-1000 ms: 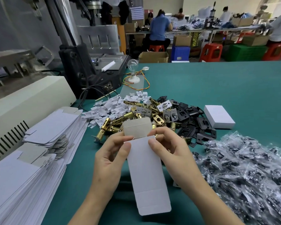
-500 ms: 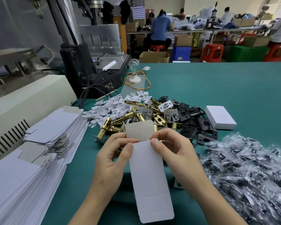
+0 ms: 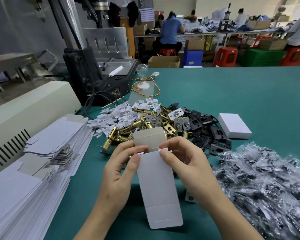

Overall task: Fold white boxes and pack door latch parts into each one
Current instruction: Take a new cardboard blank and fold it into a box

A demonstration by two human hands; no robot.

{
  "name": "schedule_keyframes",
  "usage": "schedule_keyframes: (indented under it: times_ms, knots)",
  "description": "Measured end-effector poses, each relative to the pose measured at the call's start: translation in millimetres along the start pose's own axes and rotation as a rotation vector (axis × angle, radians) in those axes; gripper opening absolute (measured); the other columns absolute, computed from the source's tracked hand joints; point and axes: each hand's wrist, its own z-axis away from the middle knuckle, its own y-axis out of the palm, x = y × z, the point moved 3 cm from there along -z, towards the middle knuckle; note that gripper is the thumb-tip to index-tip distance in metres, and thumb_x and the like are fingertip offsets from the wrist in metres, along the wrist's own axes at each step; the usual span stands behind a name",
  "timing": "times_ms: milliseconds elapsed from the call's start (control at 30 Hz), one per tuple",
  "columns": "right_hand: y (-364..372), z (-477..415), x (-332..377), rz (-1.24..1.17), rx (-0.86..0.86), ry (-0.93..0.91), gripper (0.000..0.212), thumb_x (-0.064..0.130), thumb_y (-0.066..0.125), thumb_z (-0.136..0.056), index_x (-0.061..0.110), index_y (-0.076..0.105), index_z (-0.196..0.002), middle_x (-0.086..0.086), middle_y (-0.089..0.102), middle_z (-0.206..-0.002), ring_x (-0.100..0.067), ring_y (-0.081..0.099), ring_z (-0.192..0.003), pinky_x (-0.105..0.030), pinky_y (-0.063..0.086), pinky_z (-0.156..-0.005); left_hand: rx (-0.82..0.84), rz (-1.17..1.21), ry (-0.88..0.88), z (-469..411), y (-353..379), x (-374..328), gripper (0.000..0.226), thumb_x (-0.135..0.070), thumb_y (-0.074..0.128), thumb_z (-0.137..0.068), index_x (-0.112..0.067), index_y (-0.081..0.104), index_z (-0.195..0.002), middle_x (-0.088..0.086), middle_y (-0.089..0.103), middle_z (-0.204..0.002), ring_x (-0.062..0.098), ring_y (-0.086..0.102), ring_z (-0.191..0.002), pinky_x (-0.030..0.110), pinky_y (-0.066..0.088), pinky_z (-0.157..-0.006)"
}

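Note:
A flat white box blank (image 3: 158,187) is held upright above the green table (image 3: 232,94), its grey top flap standing up. My left hand (image 3: 119,174) pinches its upper left edge and my right hand (image 3: 185,163) pinches the upper right edge, fingers curled round the top. Behind it lies a heap of brass door latches (image 3: 128,130), silver plates (image 3: 178,118) and black strike plates (image 3: 208,134). A pile of small white plastic pieces (image 3: 118,113) lies to the heap's left. One closed white box (image 3: 234,125) sits at the right of the heap.
Stacks of flat white box blanks (image 3: 33,170) fill the left front. Clear bags of dark parts (image 3: 267,184) are piled at the right. A cream machine (image 3: 24,108) and a dark press (image 3: 97,66) stand at the left back, with a bulb (image 3: 142,73) on a wired base.
The box blank and both hands have drifted slightly right and down. The top end of the blank has opened a little between my fingers.

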Motion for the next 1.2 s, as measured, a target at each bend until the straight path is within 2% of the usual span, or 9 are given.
schedule_keyframes:
  times_ms: [133,267,367,500,600,800,867,1067,1200]
  knots:
    - [0.0,-0.5,-3.0,-0.019,0.013,0.007,0.030,0.050,0.068,-0.086,0.037,0.064,-0.113,0.006,0.072,-0.097,-0.017,0.069,-0.089,-0.037,0.059,-0.076,0.003,-0.011,0.000,0.4,-0.8,0.0,0.025,-0.044,0.057,-0.099,-0.038,0.080,-0.108,-0.009,0.066,-0.122,0.019,0.063,-0.122,0.019,0.052,-0.090]
    - [-0.9,-3.0,-7.6,-0.073,0.023,0.049,0.048,0.044,0.071,-0.087,0.046,0.053,-0.132,0.003,0.076,-0.103,-0.016,0.073,-0.097,-0.037,0.061,-0.087,-0.001,-0.064,0.002,0.4,-1.0,0.0,0.026,-0.045,0.057,-0.098,-0.035,0.080,-0.104,-0.009,0.066,-0.118,0.019,0.064,-0.119,0.019,0.052,-0.089]
    - [-1.8,-4.1,-6.0,-0.080,0.041,0.041,0.032,0.042,0.071,-0.087,0.045,0.067,-0.118,0.007,0.077,-0.105,-0.012,0.073,-0.099,-0.034,0.061,-0.087,0.009,-0.087,0.009,1.2,-0.9,1.1,0.027,-0.045,0.056,-0.098,-0.034,0.080,-0.105,-0.007,0.065,-0.118,0.022,0.064,-0.118,0.022,0.052,-0.088]
    - [-2.0,-3.7,-3.8,-0.082,0.049,0.019,0.018,0.040,0.070,-0.087,0.045,0.068,-0.105,0.011,0.076,-0.099,-0.007,0.071,-0.093,-0.026,0.058,-0.081,0.011,-0.115,0.033,1.7,-0.6,1.0,0.027,-0.043,0.054,-0.100,-0.036,0.079,-0.109,-0.005,0.064,-0.119,0.022,0.064,-0.118,0.020,0.052,-0.089]
    - [-2.0,-3.1,-4.8,-0.102,0.059,0.038,0.018,0.037,0.070,-0.089,0.042,0.067,-0.105,0.008,0.075,-0.099,-0.009,0.070,-0.094,-0.034,0.059,-0.084,0.002,-0.105,0.052,3.2,1.1,0.5,0.027,-0.043,0.056,-0.100,-0.044,0.073,-0.120,-0.008,0.067,-0.125,0.020,0.064,-0.120,0.024,0.053,-0.091]
    - [-2.0,-1.5,-4.1,-0.136,0.104,0.052,0.023,0.034,0.068,-0.091,0.032,0.062,-0.113,-0.004,0.073,-0.107,-0.031,0.067,-0.105,-0.055,0.053,-0.096,-0.023,0.050,0.000,3.9,-1.8,5.1,0.059,-0.041,0.065,-0.094,-0.045,0.050,-0.150,-0.003,0.071,-0.121,0.019,0.069,-0.105,0.023,0.055,-0.090]
    - [-1.4,-1.7,-4.1,-0.128,0.120,0.060,0.026,0.035,0.067,-0.092,0.030,0.060,-0.116,-0.005,0.072,-0.111,-0.033,0.066,-0.108,-0.062,0.050,-0.100,0.001,0.070,0.004,3.4,-2.6,5.6,0.050,-0.039,0.065,-0.094,-0.041,0.058,-0.144,-0.001,0.072,-0.124,0.020,0.070,-0.109,0.026,0.056,-0.091]
    - [-0.8,-1.3,-5.1,-0.124,0.154,0.066,0.023,0.034,0.065,-0.094,0.036,0.059,-0.117,-0.002,0.075,-0.114,-0.027,0.068,-0.108,-0.059,0.050,-0.102,-0.011,0.068,0.009,3.1,-3.9,6.6,0.025,-0.037,0.066,-0.094,-0.033,0.069,-0.119,0.001,0.073,-0.113,0.023,0.069,-0.100,0.029,0.057,-0.087]
    - [-0.3,-1.5,-3.5,-0.163,0.146,0.046,0.024,0.038,0.066,-0.094,0.027,0.061,-0.115,-0.012,0.072,-0.104,-0.042,0.063,-0.100,-0.061,0.051,-0.086,0.006,0.070,0.065,1.9,-2.8,2.9,0.014,-0.026,0.064,-0.096,-0.030,0.072,-0.107,0.001,0.072,-0.108,0.021,0.068,-0.103,0.025,0.054,-0.089]
